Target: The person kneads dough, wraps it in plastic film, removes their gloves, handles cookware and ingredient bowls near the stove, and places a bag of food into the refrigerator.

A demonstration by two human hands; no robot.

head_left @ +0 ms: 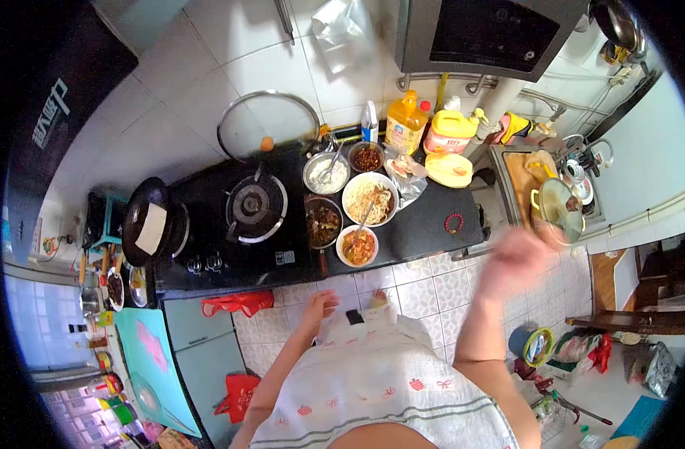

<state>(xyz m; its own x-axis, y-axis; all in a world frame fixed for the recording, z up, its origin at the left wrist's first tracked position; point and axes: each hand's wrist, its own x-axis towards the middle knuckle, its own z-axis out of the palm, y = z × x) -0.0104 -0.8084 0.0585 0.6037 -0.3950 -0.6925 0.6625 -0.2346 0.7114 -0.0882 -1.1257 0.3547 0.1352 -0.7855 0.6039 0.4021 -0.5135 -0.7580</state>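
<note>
My left hand hangs in front of the counter edge, its fingers loosely apart with nothing in them. My right hand is stretched out to the right and smeared by motion. It is nearest to a pot with a glass lid beside the sink; whether it touches the lid, I cannot make out. To its left on the counter lies a red bead bracelet. Nearer the middle stand a bowl of noodles, a bowl of reddish food and a bowl of white food with a spoon.
A gas burner is set in the black counter, with a dark wok to its left. An oil bottle and a yellow jug stand by the wall. A wooden board lies at the sink.
</note>
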